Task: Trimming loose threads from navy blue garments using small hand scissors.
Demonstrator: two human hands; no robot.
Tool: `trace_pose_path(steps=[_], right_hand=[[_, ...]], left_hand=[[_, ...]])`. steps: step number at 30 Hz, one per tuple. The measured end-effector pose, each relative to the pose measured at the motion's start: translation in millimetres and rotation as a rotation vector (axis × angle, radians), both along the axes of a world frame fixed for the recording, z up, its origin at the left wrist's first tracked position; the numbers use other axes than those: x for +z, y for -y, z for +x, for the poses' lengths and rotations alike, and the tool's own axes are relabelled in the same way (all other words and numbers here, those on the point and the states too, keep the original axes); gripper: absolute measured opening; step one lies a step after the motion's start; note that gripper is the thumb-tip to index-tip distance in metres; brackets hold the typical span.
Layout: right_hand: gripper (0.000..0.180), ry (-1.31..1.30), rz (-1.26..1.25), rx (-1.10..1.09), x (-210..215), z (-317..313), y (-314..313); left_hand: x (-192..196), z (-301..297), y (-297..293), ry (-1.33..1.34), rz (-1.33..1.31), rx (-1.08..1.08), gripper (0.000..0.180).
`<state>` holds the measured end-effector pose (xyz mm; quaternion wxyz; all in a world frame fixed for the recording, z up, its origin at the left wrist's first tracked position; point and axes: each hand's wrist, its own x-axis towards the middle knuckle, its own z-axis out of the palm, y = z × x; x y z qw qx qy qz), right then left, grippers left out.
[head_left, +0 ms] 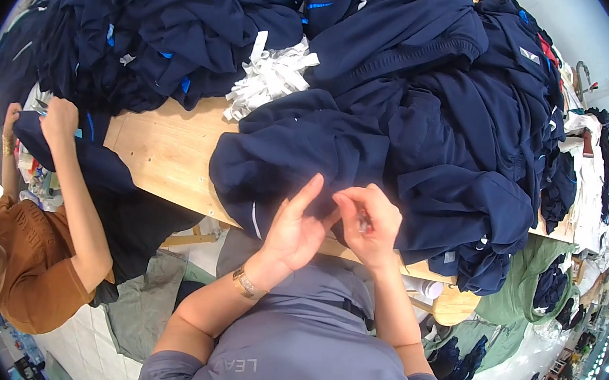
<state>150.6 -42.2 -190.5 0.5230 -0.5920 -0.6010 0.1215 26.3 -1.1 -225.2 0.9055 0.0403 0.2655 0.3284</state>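
Navy garment lies before the open left hand and curled right hand, its grip unclear; fine fingerwork seems underway, next needing a steady pinch

The pale wooden table before you shows a bare patch left of your middle. Beyond that patch lies a heap of navy clothes; nearer you and rightward, a second navy pile spreads. White strips sit bunched between them.
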Motion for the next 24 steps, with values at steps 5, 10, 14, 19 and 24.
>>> trace_pose_path(steps=[5, 10, 14, 19, 24], right_hand=[[0.025, -0.467, -0.309, -0.097, -8.3, 13.1, 24.1], [0.025, -0.18, -0.349, -0.099, -18.4, 10.5, 21.5], [0.021, 0.154, -0.259, -0.122, -21.8, 0.9, 20.1], [0.021, 0.339, -0.213, -0.153, -25.3, -1.8, 19.8], [0.021, 0.413, -0.22, -0.153, -21.8, -0.6, 18.4]], left_hand=[[7.4, 1.7, -2.6, -0.126, -0.019, 0.123, 0.022], [-1.3, 6.2, 2.4, -0.149, 0.027, 0.167, 0.018], [-6.5, 7.2, 6.5, -0.156, 0.107, 0.198, 0.018], [-6.4, 8.7, 9.2, -0.202, 0.211, 0.214, 0.019], [-0.7, 10.4, 12.1, -0.241, 0.234, 0.244, 0.016]])
